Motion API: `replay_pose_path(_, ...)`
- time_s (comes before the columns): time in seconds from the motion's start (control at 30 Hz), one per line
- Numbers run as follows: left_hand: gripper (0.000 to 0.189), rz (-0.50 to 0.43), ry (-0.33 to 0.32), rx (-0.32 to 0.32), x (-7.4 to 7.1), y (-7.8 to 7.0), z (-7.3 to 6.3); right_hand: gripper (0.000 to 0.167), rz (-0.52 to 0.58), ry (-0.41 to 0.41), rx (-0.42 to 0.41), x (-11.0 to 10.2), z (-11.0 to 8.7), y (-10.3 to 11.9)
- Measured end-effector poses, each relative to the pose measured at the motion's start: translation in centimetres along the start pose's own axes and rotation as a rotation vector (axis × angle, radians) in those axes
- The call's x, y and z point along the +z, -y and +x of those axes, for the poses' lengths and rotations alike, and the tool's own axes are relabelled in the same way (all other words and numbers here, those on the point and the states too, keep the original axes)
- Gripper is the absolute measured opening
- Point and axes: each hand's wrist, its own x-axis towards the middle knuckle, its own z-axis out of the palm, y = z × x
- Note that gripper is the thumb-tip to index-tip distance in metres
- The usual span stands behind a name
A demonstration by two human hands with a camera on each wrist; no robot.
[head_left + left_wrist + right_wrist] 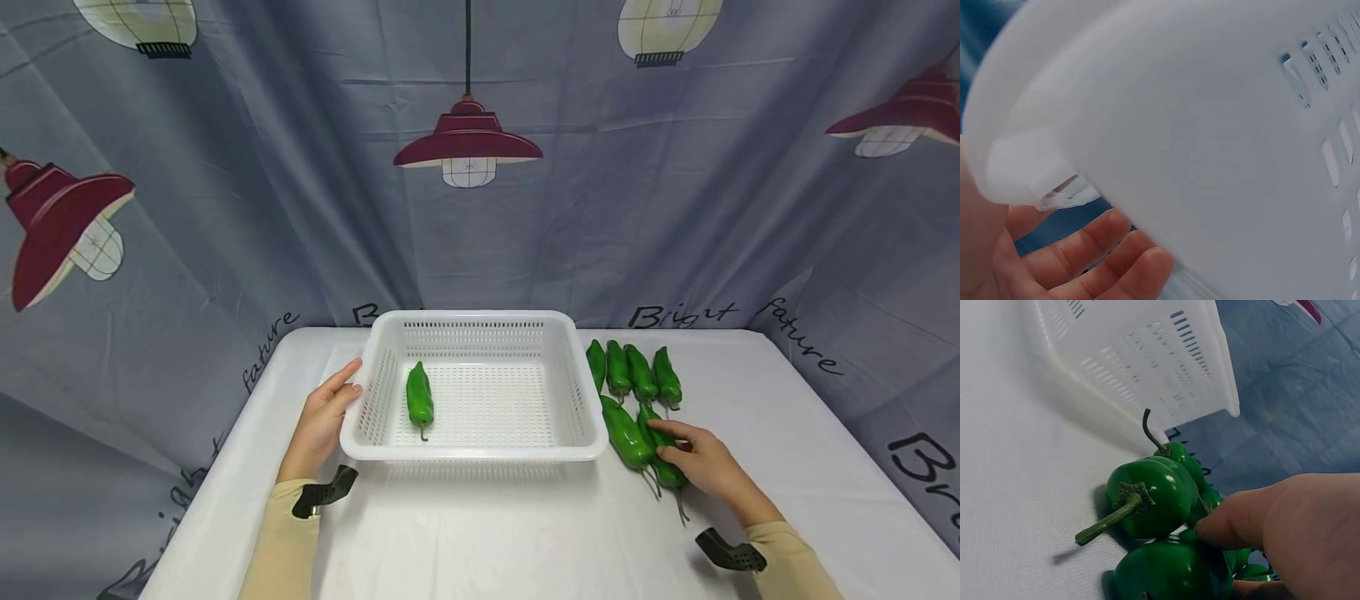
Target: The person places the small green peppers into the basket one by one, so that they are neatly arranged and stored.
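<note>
Right hand: touching a green pepper on the worktop, right of the basket; clamped or not, cannot tell. Left hand: fingers loosely apart against the basket (lone pepper inside). Step, seemingly: grasping; next move calls for: secure pinch.

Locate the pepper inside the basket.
In the head view, the pepper lies in the left part of the basket, toward the left hand.

Your right hand meets a cluster of glossy green tapered peppers between it and the white perforated plastic basket. You can pass over the basket's open top, or along the bare near strip of the white bench.
</note>
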Motion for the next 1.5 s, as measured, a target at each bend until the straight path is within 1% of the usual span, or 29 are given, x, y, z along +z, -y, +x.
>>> replay_pose_path(0.13, 0.056, -0.01, 0.002, 0.003, 0.1, 0.0, 0.0, 0.045, 0.025, -0.001, -0.008, -0.3, 0.0, -0.3)
replay_pose_path(0.23, 0.056, -0.013, 0.002, 0.003, 0.2, 0.0, 0.1, 0.047, 0.057, -0.003, 0.008, -0.8, 0.0, -0.2)
replay_pose_path(0.37, 0.056, -0.001, -0.006, 0.003, 0.2, 0.0, 0.0, 0.052, 0.138, 0.001, 0.048, -1.7, 0.2, 0.3)
replay_pose_path(0.5, 0.055, 0.005, -0.01, 0.002, 0.1, 0.0, 0.1, 0.056, 0.216, 0.013, 0.067, -2.5, 0.8, 1.5)
replay_pose_path(0.67, 0.055, 0.003, -0.011, 0.005, 0.1, 0.0, 0.1, 0.057, 0.284, 0.021, 0.058, -3.3, 2.2, 3.8)
replay_pose_path(0.83, 0.056, 0.002, -0.015, 0.012, 0.1, 0.0, 0.0, 0.057, 0.285, 0.021, -0.004, -4.2, 3.9, 7.1)
replay_pose_path(0.93, 0.057, 0.001, -0.01, 0.021, 0.1, 0.1, 0.0, 0.057, 0.294, 0.036, -0.032, -4.4, 4.8, 9.1)
replay_pose_path(1.07, 0.056, 0.001, -0.014, 0.034, 0.1, 0.2, 0.1, 0.056, 0.323, 0.065, -0.055, -3.9, 6.0, 11.4)
replay_pose_path(1.23, 0.055, -0.019, -0.02, 0.049, 0.2, 0.1, 0.1, 0.054, 0.362, 0.103, -0.077, -2.5, 8.0, 14.1)
replay_pose_path(1.33, 0.055, -0.023, -0.025, 0.053, 0.2, 0.0, 0.1, 0.053, 0.408, 0.146, -0.072, -1.5, 9.3, 15.8)
replay_pose_path(1.5, 0.054, -0.038, -0.035, 0.05, 0.2, 0.1, 0.1, 0.053, 0.518, 0.217, -0.047, 0.3, 11.3, 18.4)
